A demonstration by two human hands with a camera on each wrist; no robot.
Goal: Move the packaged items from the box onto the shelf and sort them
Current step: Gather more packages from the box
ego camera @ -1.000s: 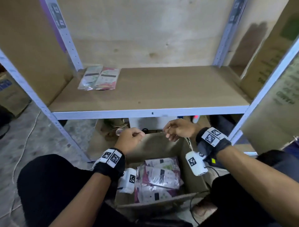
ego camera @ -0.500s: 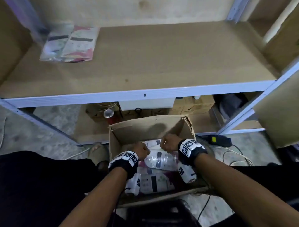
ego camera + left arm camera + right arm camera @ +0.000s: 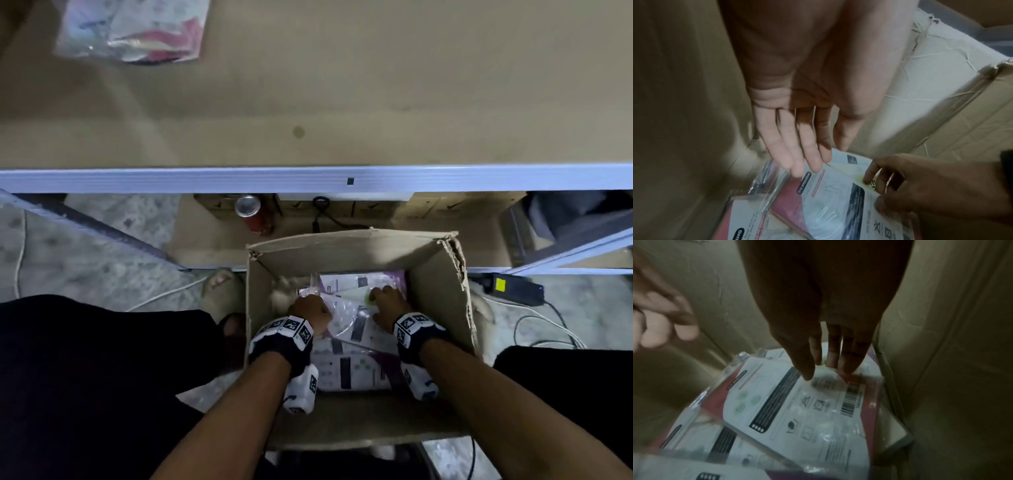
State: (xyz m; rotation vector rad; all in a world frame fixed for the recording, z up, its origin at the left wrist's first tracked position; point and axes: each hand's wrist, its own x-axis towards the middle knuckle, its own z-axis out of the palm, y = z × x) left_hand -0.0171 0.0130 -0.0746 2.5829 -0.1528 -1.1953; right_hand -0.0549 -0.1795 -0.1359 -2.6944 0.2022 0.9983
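An open cardboard box (image 3: 349, 241) on the floor holds several clear-wrapped packets with white and pink cards. Both hands are down inside it. My left hand (image 3: 310, 308) reaches with straight fingers (image 3: 807, 162) onto the far left edge of the top packet (image 3: 346, 318). My right hand (image 3: 387, 305) sets its fingertips (image 3: 830, 363) and thumb on the same packet's (image 3: 797, 410) far right corner, near the barcode. Neither hand is closed round it. Two packets (image 3: 137, 31) lie at the shelf board's (image 3: 342, 102) back left.
The shelf's white metal front rail (image 3: 308, 180) runs across above the box. Under it stand a red can (image 3: 253, 214) and cardboard boxes. A black power adapter (image 3: 513, 291) and cables lie right of the box, and a sandalled foot (image 3: 222, 291) is at its left.
Both hands dropped from above the box's far rim down onto the packets inside. The head view tipped downward and closer, so the shelf's back wall left the picture.
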